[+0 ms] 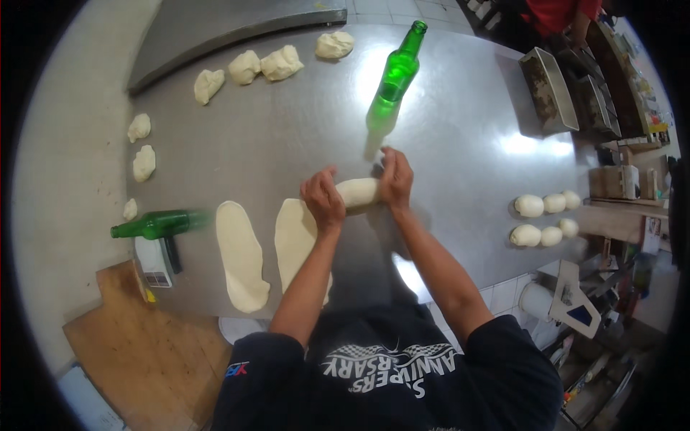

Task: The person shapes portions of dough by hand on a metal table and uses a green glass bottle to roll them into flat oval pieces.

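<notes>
On the steel table (460,129) in front of me lies a thick cylinder of pale dough, the dough roll (359,192). My left hand (323,200) grips its left end with curled fingers. Around its right end bend the fingers of my right hand (396,179). Just left of my left hand is a long flattened dough strip (293,237), partly covered by my forearm. Farther left a second flat dough strip (241,260) lies uncovered. Beyond my right hand stands a green glass bottle (397,75).
Rough dough lumps (282,63) line the far and left edges. Another green bottle (154,225) lies at the left over a small scale (152,262). Smooth dough rolls (530,206) sit in two rows at right. Metal loaf pans (548,90) stand far right, near a person in red (557,16).
</notes>
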Demonstrator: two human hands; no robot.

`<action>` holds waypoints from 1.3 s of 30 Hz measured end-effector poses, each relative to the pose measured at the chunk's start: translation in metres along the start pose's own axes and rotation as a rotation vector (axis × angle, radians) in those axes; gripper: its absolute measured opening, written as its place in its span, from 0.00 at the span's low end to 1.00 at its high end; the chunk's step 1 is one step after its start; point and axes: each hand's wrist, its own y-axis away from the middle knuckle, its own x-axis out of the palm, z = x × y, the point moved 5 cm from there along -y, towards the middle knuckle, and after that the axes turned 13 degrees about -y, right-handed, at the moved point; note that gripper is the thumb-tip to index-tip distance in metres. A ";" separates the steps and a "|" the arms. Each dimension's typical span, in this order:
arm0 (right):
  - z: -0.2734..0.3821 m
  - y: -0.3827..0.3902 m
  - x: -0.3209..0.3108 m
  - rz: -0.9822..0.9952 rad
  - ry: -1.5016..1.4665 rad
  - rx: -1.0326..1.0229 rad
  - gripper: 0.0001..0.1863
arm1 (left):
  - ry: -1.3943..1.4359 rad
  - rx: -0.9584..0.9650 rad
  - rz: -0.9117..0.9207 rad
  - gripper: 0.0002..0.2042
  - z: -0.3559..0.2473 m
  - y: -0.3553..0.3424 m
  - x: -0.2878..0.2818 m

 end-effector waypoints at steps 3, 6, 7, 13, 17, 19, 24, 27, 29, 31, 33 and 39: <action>-0.003 0.035 0.005 0.132 0.226 -0.211 0.15 | -0.266 0.270 -0.068 0.18 -0.023 0.019 0.007; -0.011 0.043 0.024 0.171 0.068 -0.170 0.15 | -0.140 0.165 0.005 0.18 -0.016 0.012 0.017; -0.014 0.034 0.030 0.126 -0.148 0.010 0.16 | -0.023 0.036 0.030 0.19 -0.008 0.004 0.017; -0.028 0.042 0.010 -0.035 -0.025 0.004 0.13 | -0.132 0.133 -0.120 0.19 -0.005 0.014 0.026; -0.019 0.044 0.013 -0.165 -0.197 0.171 0.12 | 0.000 -0.076 -0.104 0.19 -0.013 0.029 0.054; -0.003 0.035 -0.007 -0.140 -0.208 0.218 0.13 | 0.045 -0.271 -0.097 0.21 -0.036 0.036 0.048; 0.029 0.008 -0.120 -0.083 -0.350 0.122 0.12 | 0.077 -0.189 -0.103 0.18 -0.143 0.093 0.081; 0.061 -0.019 -0.225 -0.147 -0.268 -0.006 0.06 | 0.243 -0.077 -0.053 0.15 -0.215 0.126 0.138; 0.089 -0.047 -0.300 -0.197 -0.217 -0.071 0.04 | 0.372 -0.032 0.049 0.12 -0.292 0.146 0.172; 0.112 -0.072 -0.365 -0.252 -0.210 -0.155 0.04 | 0.425 0.100 0.109 0.11 -0.361 0.161 0.202; 0.126 -0.095 -0.419 -0.301 -0.196 -0.260 0.05 | 0.496 0.160 0.166 0.11 -0.415 0.173 0.231; 0.038 -0.140 -0.509 -0.107 0.465 0.000 0.24 | 0.042 0.324 0.314 0.27 -0.417 0.184 0.334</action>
